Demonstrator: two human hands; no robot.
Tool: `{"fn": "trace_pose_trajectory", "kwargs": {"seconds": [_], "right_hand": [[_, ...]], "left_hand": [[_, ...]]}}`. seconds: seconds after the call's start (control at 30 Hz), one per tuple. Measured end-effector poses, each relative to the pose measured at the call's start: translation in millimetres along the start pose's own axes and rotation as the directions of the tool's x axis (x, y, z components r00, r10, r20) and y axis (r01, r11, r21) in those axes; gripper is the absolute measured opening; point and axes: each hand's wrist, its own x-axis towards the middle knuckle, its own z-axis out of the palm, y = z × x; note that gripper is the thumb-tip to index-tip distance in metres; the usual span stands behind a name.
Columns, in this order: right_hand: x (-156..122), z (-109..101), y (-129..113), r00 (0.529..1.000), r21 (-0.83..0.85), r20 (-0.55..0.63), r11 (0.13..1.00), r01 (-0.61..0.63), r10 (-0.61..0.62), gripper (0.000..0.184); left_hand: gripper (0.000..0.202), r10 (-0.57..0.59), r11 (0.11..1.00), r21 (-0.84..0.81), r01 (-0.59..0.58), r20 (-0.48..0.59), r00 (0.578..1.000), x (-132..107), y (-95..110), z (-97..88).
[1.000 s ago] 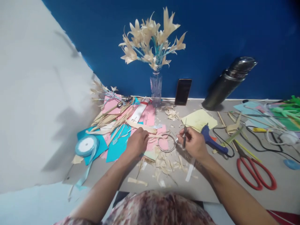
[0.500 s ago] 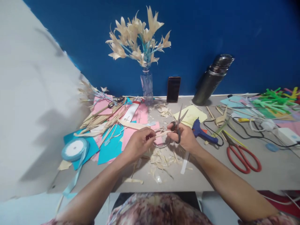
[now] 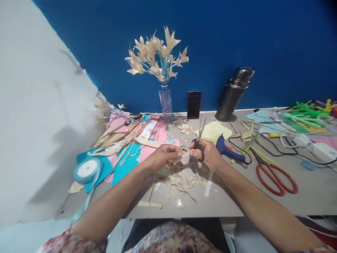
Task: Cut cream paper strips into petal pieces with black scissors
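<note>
Between my two hands stretches a short pale strip of dried husk [image 3: 185, 153]. Its left end is pinched by my left hand [image 3: 163, 155], fingers closed. My right hand [image 3: 209, 154] is closed around small dark-handled scissors [image 3: 202, 129], whose blades point up, close together, away from the strip. The thumb and fingertips of that hand also touch the strip's right end. Below my hands lies a pile of husk scraps [image 3: 181, 179]. A clear round rim [image 3: 184, 164] shows partly under my fingers.
Behind stand a clear vase [image 3: 165, 103] of husk flowers [image 3: 158, 52], a phone [image 3: 194, 104] and a dark flask [image 3: 234, 95]. To the right lie a blue glue gun [image 3: 228, 149] and red-handled scissors [image 3: 276, 175]. Blue ribbon [image 3: 88, 169] and husk strips [image 3: 121, 135] are left.
My hands have drawn closer together, so less of the husk strip shows between them. The scissor blades have gone from spread to nearly closed. The camera view has shifted slightly.
</note>
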Motion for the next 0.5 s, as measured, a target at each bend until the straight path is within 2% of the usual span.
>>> {"fn": "trace_pose_trajectory", "kwargs": {"seconds": [0.2,0.33,0.43,0.5], "right_hand": [[1,3,7,1.000,-0.047,-0.011,0.999,0.000,0.000,0.027],[2,4,10,0.999,-0.061,-0.053,0.998,0.009,-0.012,0.027],[2,4,9,0.996,-0.095,-0.071,0.995,0.039,-0.046,0.028],[1,3,6,0.998,-0.144,-0.024,0.988,0.058,-0.062,0.030]], "left_hand": [[0.012,0.009,0.999,-0.033,-0.010,-0.019,1.000,-2,-10,7.8],[0.008,0.048,0.999,0.022,-0.047,-0.064,0.997,-5,-9,11.4],[0.006,0.083,0.996,0.041,-0.077,-0.167,0.982,-6,-7,11.8],[0.009,0.101,0.994,-0.016,-0.108,-0.237,0.966,-6,-7,8.9]]}}
